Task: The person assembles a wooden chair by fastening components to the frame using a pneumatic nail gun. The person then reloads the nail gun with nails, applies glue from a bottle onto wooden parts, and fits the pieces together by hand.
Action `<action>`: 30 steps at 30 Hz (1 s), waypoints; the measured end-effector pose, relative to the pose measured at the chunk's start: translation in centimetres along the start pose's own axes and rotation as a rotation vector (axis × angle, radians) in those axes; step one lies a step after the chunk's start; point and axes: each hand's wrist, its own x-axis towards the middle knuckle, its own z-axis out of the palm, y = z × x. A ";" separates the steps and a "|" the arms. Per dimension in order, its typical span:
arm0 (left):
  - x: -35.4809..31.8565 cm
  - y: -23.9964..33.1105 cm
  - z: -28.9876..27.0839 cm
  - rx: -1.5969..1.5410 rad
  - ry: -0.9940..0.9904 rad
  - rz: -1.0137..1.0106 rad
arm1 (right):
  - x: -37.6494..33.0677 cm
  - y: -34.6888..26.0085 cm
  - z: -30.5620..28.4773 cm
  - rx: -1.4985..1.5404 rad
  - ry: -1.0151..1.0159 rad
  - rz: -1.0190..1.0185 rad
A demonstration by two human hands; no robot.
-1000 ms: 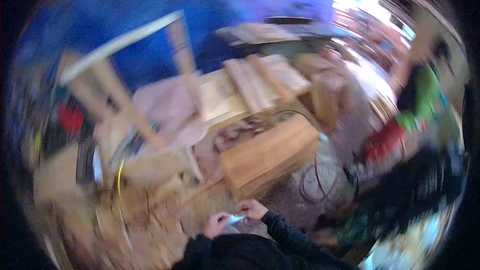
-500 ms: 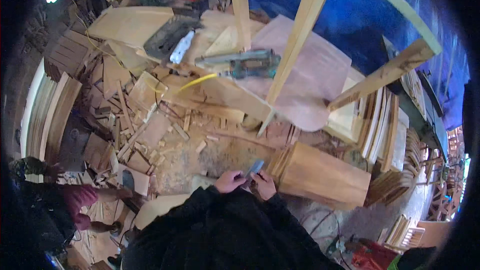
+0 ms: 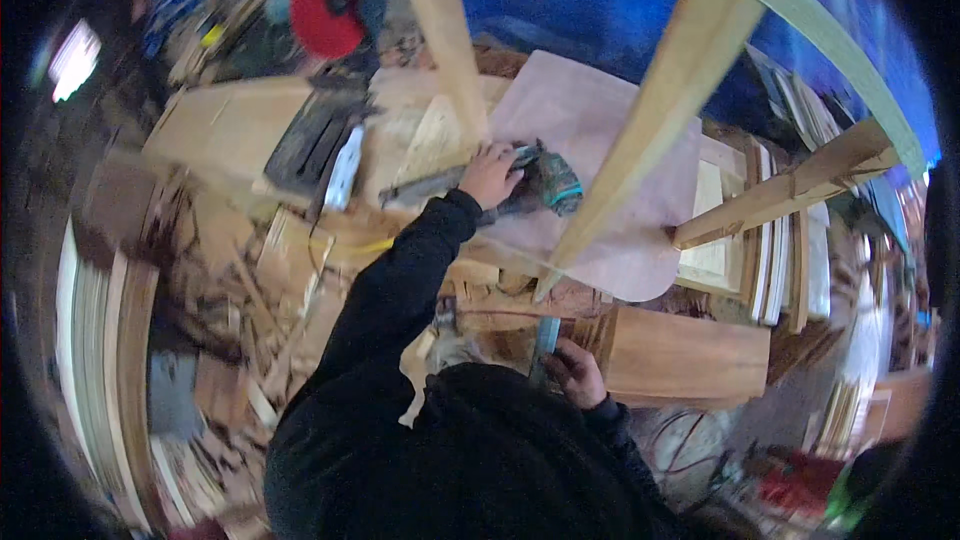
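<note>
My left hand [image 3: 490,177] reaches forward, its fingers over the body of a nail gun [image 3: 555,183] with a black and teal housing and a long grey magazine. The gun lies on a pale pinkish board [image 3: 635,180], and a yellow hose [image 3: 362,247] runs near it at the left. Close to my body, my right hand [image 3: 577,375] pinches a short, flat blue-grey strip [image 3: 547,336] held upright. Just right of that hand is a stack of brown wooden panels [image 3: 690,355]. My left palm is hidden from view.
Wooden posts [image 3: 690,55] rise from the board to a curved rail [image 3: 810,5]. Offcuts [image 3: 245,290] litter the left. A white bottle [image 3: 345,170] and a saw with a red guard [image 3: 325,20] are farther back. Blue sheeting [image 3: 570,0] hangs behind.
My left hand has let go of the blue-grey strip and moved forward onto the nail gun. The strip stays in my right hand, now farther right. The whole view has shifted.
</note>
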 end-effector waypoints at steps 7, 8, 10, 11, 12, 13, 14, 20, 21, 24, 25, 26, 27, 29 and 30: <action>3.9 -2.2 2.0 -0.042 -0.190 0.210 | 8.6 -4.7 8.6 0.007 0.251 -0.058; 3.9 -2.5 1.7 -0.062 -0.203 0.224 | 10.1 -5.5 9.9 0.011 0.272 -0.121; 4.0 -3.1 0.9 -0.074 -0.290 0.170 | 12.9 -6.6 11.7 -0.064 0.364 -0.217; 3.4 -3.7 0.2 -0.091 -0.306 0.181 | 13.5 -7.6 12.4 0.100 0.386 -0.038; 3.3 -4.1 -0.3 -0.237 -0.197 0.247 | 14.5 -7.6 12.5 0.087 0.450 -0.097; 3.0 -4.5 -1.0 -0.381 -0.086 0.306 | 15.4 -7.4 12.5 0.071 0.508 -0.157; 2.3 -4.6 -2.6 -0.516 -0.157 0.327 | 16.1 -7.7 11.9 -0.011 0.622 -0.224; -5.0 -13.2 -7.3 -0.044 -0.304 0.331 | 25.3 -7.3 7.3 -0.222 0.745 -0.167; -5.2 -13.4 -7.5 -0.053 -0.310 0.319 | 27.0 -8.7 7.6 -0.288 0.773 -0.061; -5.0 -13.5 -7.7 -0.106 -0.406 0.286 | 32.4 -2.8 4.8 -0.560 0.874 -0.082; -5.1 -13.8 -7.6 -0.120 -0.432 0.274 | 33.4 -2.2 4.5 -0.561 0.875 -0.033; -5.1 -13.9 -7.7 -0.135 -0.457 0.261 | 34.0 -1.9 4.1 -0.573 0.866 -0.030; -5.1 -14.0 -7.9 -0.145 -0.454 0.251 | 34.5 -1.6 3.7 -0.527 0.883 0.011; -5.2 -14.3 -8.1 -0.153 -0.451 0.284 | 35.0 -1.8 3.6 -0.490 0.890 0.054; -5.5 -14.7 -8.0 -0.157 -0.450 0.265 | 35.1 -3.2 4.3 -0.605 0.881 0.056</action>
